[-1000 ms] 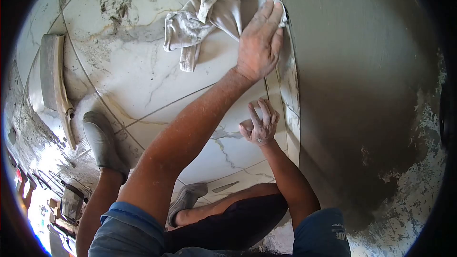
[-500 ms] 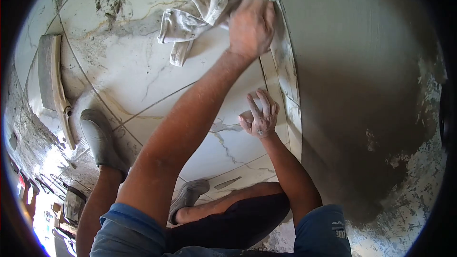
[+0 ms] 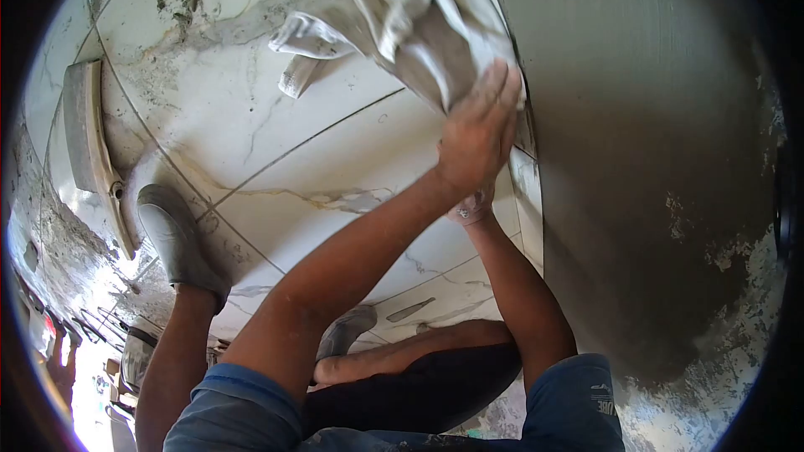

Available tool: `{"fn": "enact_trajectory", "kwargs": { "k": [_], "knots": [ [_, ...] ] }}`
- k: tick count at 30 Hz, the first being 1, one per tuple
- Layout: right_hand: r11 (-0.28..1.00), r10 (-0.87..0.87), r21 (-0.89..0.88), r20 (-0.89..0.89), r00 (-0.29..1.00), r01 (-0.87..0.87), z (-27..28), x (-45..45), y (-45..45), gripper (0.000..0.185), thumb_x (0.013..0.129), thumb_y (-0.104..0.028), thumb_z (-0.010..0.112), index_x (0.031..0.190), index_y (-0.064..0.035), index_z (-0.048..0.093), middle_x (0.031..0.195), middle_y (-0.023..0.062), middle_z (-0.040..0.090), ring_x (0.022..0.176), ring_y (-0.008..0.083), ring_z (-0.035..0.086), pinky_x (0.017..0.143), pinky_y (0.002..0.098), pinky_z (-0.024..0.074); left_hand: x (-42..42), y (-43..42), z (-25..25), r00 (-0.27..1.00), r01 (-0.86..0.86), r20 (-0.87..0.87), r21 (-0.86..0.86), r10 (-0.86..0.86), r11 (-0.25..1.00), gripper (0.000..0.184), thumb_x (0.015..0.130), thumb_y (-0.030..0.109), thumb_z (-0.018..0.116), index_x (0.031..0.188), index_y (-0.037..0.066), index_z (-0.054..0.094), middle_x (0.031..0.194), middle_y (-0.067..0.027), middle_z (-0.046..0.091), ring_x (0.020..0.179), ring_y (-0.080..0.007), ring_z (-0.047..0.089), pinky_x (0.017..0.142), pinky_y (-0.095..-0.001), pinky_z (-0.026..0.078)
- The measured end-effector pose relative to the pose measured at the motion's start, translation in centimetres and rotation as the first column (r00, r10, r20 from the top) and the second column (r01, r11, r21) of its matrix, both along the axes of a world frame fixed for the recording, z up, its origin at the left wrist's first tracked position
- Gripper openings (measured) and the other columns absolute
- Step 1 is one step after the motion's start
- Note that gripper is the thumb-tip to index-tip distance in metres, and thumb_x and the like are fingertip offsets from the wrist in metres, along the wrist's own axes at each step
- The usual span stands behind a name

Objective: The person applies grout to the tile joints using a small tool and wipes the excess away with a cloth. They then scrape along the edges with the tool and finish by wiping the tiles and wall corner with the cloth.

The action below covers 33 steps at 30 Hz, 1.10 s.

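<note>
My left hand (image 3: pixel 481 130) is closed on the near end of a dirty white cloth (image 3: pixel 402 17). The cloth stretches from the fingers toward the top of the view, and one crumpled end lies on the marble-patterned floor tiles (image 3: pixel 335 142). Just below, my right hand (image 3: pixel 471 208) is mostly hidden behind the left one, so its fingers do not show. Both hands are low beside the tile skirting (image 3: pixel 528 201) at the foot of the wall.
Smooth grey plaster covers the wall (image 3: pixel 620 117) on the right. A long float-like tool (image 3: pixel 81 125) lies at the left, near my grey shoe (image 3: pixel 172 230). Beside my other shoe (image 3: pixel 345 331) is a thin flat piece (image 3: pixel 410 310). Assorted gear (image 3: pixel 134 360) sits lower left.
My left hand has come down toward me along the skirting, drawing the cloth out with it. It now covers my right hand, which was visible with fingers apart.
</note>
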State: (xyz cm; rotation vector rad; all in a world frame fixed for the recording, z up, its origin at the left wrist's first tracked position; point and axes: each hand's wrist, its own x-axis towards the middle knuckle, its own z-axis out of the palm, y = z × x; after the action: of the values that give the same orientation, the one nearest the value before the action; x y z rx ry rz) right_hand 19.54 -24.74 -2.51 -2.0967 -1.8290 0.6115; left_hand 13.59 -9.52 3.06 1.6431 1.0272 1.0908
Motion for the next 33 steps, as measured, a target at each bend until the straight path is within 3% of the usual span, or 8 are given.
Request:
{"fn": "enact_trajectory", "kwargs": {
  "k": [2, 6, 8, 15, 19, 25, 27, 33],
  "knots": [
    [0.959, -0.217, -0.23, -0.221, 0.951, 0.166, -0.4, 0.0, -0.1, 0.065, 0.085, -0.05, 0.06, 0.136, -0.0111, 0.048, 0.136, 0.0182, 0.045, 0.13, 0.0407, 0.039, 0.101, 0.054, 0.0305, -0.1, -2.3, 0.3, 0.991, 0.119, -0.042, -0.131, -0.125, 0.984, 0.052, 0.089, 0.005, 0.057, 0.14, 0.0, 0.045, 0.142, -0.0266, 0.043, 0.129, -0.0414, 0.046, 0.104, -0.0404, 0.042],
    [0.953, -0.266, 0.143, -0.034, 0.963, 0.268, 2.9, -1.4, 2.7, 0.064, 0.072, -0.047, 0.07, 0.128, -0.019, 0.058, 0.133, 0.0134, 0.048, 0.125, 0.0319, 0.043, 0.096, 0.0474, 0.0356, 0.0, -0.7, 0.0, 0.977, 0.059, -0.211, 0.08, -0.04, 0.995, 0.051, 0.087, 0.008, 0.06, 0.137, 0.001, 0.048, 0.137, -0.0262, 0.048, 0.124, -0.0414, 0.051, 0.1, -0.0426, 0.045],
    [0.96, 0.185, 0.144, 0.313, 0.931, -0.239, 2.3, 0.4, 0.9, 0.061, 0.085, -0.048, 0.059, 0.133, -0.0112, 0.053, 0.141, 0.0167, 0.044, 0.128, 0.0355, 0.043, 0.102, 0.0474, 0.0319, 0.5, 2.0, 0.0, 0.988, -0.059, -0.143, 0.02, 0.061, 0.998, 0.05, 0.089, 0.007, 0.057, 0.138, 0.001, 0.046, 0.134, -0.0287, 0.05, 0.123, -0.0431, 0.051, 0.104, -0.044, 0.042],
    [0.976, 0.122, 0.138, 0.299, 0.946, -0.169, 3.5, -0.5, 2.4, 0.065, 0.079, -0.048, 0.06, 0.137, -0.0221, 0.053, 0.142, 0.0098, 0.045, 0.123, 0.029, 0.047, 0.095, 0.044, 0.0357, -0.1, 14.1, -1.1, 0.976, -0.205, -0.063, 0.072, 0.209, 0.976, 0.043, 0.096, 0.009, 0.044, 0.136, -0.005, 0.045, 0.139, -0.0299, 0.045, 0.128, -0.044, 0.046, 0.106, -0.0414, 0.039],
    [0.976, 0.126, 0.133, 0.311, 0.942, -0.174, 3.6, -0.5, 2.6, 0.066, 0.078, -0.048, 0.061, 0.138, -0.0216, 0.053, 0.142, 0.0094, 0.045, 0.123, 0.0285, 0.048, 0.095, 0.0432, 0.0358, 0.0, 11.1, 0.1, 0.974, -0.199, 0.125, 0.078, 0.188, 0.977, 0.047, 0.092, 0.007, 0.051, 0.137, -0.004, 0.045, 0.135, -0.0329, 0.047, 0.129, -0.0445, 0.046, 0.109, -0.0451, 0.036],
    [0.958, 0.137, 0.189, 0.353, 0.925, -0.214, 0.9, 0.3, -0.1, 0.066, 0.077, -0.05, 0.065, 0.135, -0.0195, 0.055, 0.142, 0.011, 0.044, 0.126, 0.0307, 0.045, 0.095, 0.0483, 0.0353, 0.8, 1.7, 0.3, 1.0, -0.01, 0.025, -0.009, 0.01, 1.0, 0.049, 0.091, 0.002, 0.05, 0.14, -0.003, 0.043, 0.143, -0.0334, 0.039, 0.134, -0.045, 0.039, 0.109, -0.0429, 0.037],
    [0.986, 0.16, -0.082, 0.265, 0.951, -0.143, 1.5, 0.2, 0.1, 0.061, 0.085, -0.047, 0.06, 0.137, -0.0149, 0.054, 0.147, 0.012, 0.043, 0.135, 0.032, 0.039, 0.113, 0.0484, 0.024, 1.0, 0.8, 0.6, 1.0, 0.016, 0.024, -0.119, -0.014, 0.993, 0.049, 0.092, 0.002, 0.05, 0.14, -0.003, 0.043, 0.146, -0.0328, 0.034, 0.135, -0.0443, 0.037, 0.11, -0.0423, 0.036],
    [0.994, 0.105, -0.028, 0.002, 0.994, -0.105, 1.5, 0.4, 0.9, 0.068, 0.082, -0.049, 0.064, 0.138, -0.0127, 0.052, 0.147, 0.0109, 0.044, 0.135, 0.0322, 0.038, 0.114, 0.0484, 0.0231, 1.3, -1.5, 0.5, 1.0, 0.006, 0.024, -0.094, -0.004, 0.996, 0.048, 0.09, 0.003, 0.055, 0.136, -0.005, 0.045, 0.141, -0.0302, 0.042, 0.13, -0.0426, 0.043, 0.108, -0.0473, 0.036]
  ]
}}
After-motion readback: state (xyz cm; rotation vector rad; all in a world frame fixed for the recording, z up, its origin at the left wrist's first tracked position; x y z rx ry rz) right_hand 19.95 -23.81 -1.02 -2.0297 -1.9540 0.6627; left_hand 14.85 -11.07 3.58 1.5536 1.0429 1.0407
